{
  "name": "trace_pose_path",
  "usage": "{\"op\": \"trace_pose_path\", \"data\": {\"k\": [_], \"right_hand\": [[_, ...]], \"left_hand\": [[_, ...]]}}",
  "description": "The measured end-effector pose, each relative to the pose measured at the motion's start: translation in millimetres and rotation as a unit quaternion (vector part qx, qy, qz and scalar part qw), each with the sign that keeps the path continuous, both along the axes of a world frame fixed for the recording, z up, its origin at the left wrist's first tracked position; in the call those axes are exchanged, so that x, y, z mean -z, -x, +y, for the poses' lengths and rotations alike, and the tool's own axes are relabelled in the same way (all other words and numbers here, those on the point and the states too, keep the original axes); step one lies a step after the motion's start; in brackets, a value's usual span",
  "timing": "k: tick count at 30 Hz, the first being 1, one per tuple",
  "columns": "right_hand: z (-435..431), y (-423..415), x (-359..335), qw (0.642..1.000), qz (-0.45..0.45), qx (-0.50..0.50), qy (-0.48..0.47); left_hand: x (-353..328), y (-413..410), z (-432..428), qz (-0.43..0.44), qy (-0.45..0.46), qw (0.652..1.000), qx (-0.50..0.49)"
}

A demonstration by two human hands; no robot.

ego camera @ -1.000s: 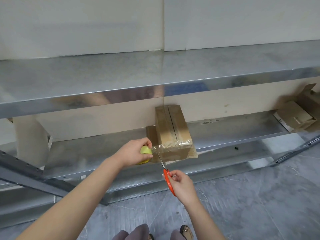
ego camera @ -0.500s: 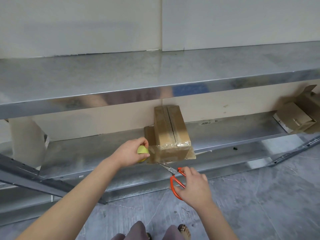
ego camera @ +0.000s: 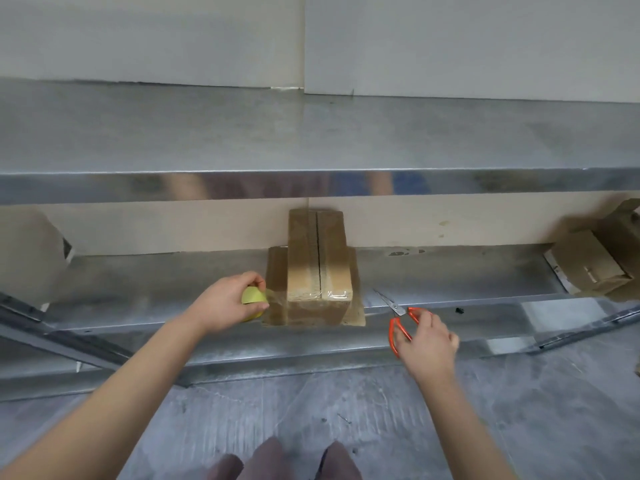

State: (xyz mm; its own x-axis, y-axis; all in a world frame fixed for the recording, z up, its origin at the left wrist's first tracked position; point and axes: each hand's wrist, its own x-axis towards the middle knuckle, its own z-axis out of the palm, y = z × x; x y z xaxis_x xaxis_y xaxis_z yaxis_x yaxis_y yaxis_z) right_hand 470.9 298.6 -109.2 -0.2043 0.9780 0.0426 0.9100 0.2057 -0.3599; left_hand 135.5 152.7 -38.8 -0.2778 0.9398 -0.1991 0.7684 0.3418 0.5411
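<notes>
A brown cardboard box [ego camera: 318, 265], taped over its front end with clear tape, stands on the lower metal shelf [ego camera: 450, 271]. Just left of the box my left hand [ego camera: 225, 304] grips a yellow-green tape roll [ego camera: 252, 296], which touches the box's left side. To the right of the box my right hand [ego camera: 427, 339] holds orange-handled scissors [ego camera: 398, 320]. Their blades point up and left over the shelf's front edge, apart from the box.
An upper metal shelf [ego camera: 311, 140] overhangs the box. Another open cardboard box [ego camera: 595, 265] sits at the far right of the lower shelf. A slanted metal bar [ego camera: 86, 344] runs at the lower left. Grey stone floor [ego camera: 519, 410] lies below.
My right hand has drawn the scissors away from the tape at the box's left corner and carried them to the right of the box. My left hand stays on the tape roll.
</notes>
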Motion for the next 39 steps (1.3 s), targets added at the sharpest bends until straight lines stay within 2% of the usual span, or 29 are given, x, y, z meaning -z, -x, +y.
{"op": "trace_pose_path", "data": {"k": [7, 11, 14, 18, 23, 33, 39], "right_hand": [[73.4, 30.3, 16.9, 0.995, -0.073, -0.038, 0.052], [101.3, 36.1, 24.0, 0.985, -0.068, -0.117, 0.106], [92.8, 33.1, 19.2, 0.979, -0.078, -0.170, 0.080], [44.0, 31.3, 1.8, 0.976, 0.114, -0.180, 0.048], [-4.9, 77.6, -27.8, 0.921, 0.311, -0.128, 0.196], [-21.1, 107.0, -25.7, 0.860, 0.412, -0.096, 0.286], [-21.5, 116.3, -23.6, 0.861, 0.399, -0.114, 0.293]], "left_hand": [[-0.9, -14.2, -3.7, -0.011, 0.013, 0.998, -0.059], [3.0, -21.8, -8.4, -0.025, 0.010, 0.995, -0.092], [3.7, -24.8, -11.4, -0.024, 0.008, 0.994, -0.102], [1.0, -26.4, -10.2, -0.028, 0.003, 0.995, -0.099], [-6.3, -22.5, -6.0, -0.031, -0.008, 0.997, -0.074], [-9.0, -4.5, 0.6, -0.049, -0.026, 0.998, -0.032], [-6.1, 16.1, -6.3, -0.054, -0.001, 0.999, -0.001]]}}
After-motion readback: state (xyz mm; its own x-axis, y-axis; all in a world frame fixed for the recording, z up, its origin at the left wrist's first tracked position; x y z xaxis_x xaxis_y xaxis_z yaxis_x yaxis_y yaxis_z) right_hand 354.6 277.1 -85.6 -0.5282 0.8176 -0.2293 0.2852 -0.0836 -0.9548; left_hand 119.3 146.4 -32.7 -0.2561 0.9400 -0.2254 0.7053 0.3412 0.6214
